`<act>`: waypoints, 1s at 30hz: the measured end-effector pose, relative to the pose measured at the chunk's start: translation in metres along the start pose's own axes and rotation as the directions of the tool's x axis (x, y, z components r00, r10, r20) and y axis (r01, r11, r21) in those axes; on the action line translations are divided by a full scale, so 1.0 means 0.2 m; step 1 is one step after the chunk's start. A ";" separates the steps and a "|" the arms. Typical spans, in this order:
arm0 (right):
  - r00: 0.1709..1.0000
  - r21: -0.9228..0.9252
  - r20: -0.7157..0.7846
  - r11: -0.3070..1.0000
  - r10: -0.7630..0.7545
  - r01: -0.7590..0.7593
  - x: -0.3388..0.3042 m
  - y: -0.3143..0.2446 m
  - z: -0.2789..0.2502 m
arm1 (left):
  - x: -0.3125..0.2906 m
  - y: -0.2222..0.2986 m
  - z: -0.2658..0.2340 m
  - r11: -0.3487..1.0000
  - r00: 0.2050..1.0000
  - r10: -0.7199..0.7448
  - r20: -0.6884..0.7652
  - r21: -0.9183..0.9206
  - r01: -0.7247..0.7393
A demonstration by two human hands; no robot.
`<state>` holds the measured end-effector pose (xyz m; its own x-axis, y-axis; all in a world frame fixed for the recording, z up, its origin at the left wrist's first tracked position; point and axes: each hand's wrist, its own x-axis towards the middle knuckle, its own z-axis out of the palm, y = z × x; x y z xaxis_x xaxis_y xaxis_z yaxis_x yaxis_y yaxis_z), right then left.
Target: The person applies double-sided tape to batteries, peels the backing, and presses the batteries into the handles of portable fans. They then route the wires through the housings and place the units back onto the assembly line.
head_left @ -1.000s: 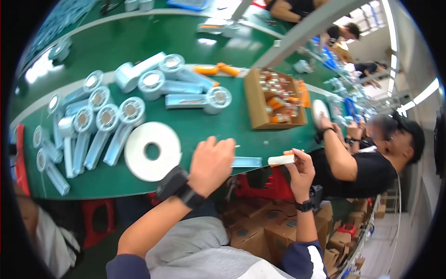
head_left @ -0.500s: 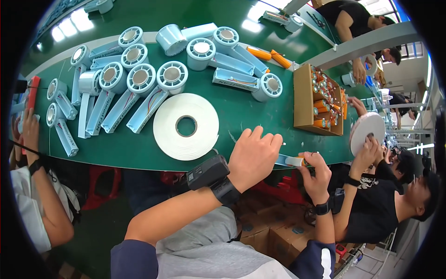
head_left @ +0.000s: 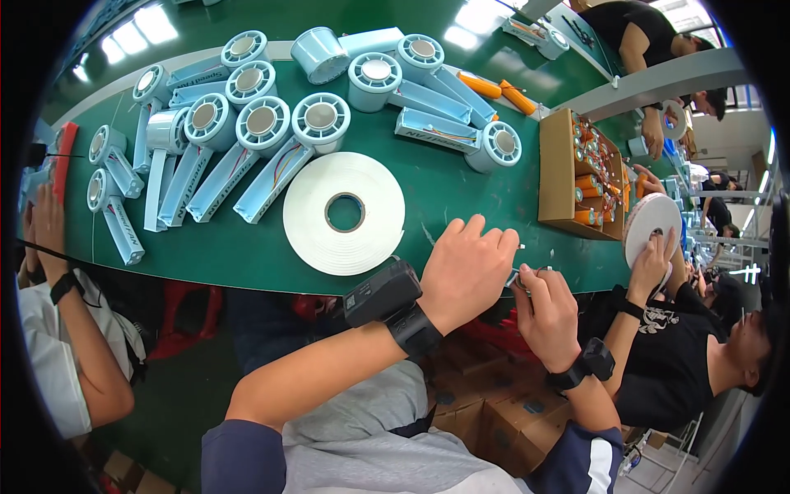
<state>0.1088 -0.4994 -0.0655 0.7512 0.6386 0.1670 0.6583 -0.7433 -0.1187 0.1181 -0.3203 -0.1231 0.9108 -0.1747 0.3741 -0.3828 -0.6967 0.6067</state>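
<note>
My left hand [head_left: 471,267] is closed at the table's front edge, its back toward me, curled round something that it mostly hides. A small pale tip [head_left: 521,246] shows beside its fingers. Close on its right, my right hand [head_left: 547,317] pinches thumb and fingers together. Between the hands only a small light-blue edge [head_left: 514,278] shows; the rest of that piece is hidden. Just left of my left hand, a big white tape roll [head_left: 309,214] lies flat. Behind the roll lie several light-blue handheld fan bodies [head_left: 262,119] with round heads and open handles, wires in some.
A cardboard box [head_left: 555,169] of orange battery cells [head_left: 586,183] stands to the right. Two loose orange cells [head_left: 517,97] lie behind it. A co-worker on the right holds another tape roll [head_left: 652,226]; another person's hand [head_left: 49,222] is at the far left.
The orange cell and white strip seen at my right fingertips are now out of sight. My right fingers have drawn together near my left hand. The whole view has shifted slightly.
</note>
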 end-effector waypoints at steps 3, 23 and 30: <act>0.997 0.026 0.071 0.999 0.021 -0.023 0.05 -0.02 -0.03 | 0.00 -0.01 0.00 0.999 1.000 -0.009 -0.008 -0.038 0.008; 0.838 0.073 0.374 0.914 -0.397 0.400 0.27 0.14 -0.11 | -0.01 -0.03 0.00 0.994 0.998 0.003 -0.070 -0.109 -0.011; 0.718 0.064 0.463 0.827 -0.520 0.558 0.35 0.17 -0.11 | 0.01 -0.08 0.00 0.993 1.000 0.001 0.021 -0.114 0.002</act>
<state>0.1830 -0.4841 -0.0362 0.2189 0.9371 -0.2717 0.9671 -0.2454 -0.0674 0.1263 -0.3097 -0.1308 0.9135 -0.1895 0.3599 -0.3965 -0.6129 0.6835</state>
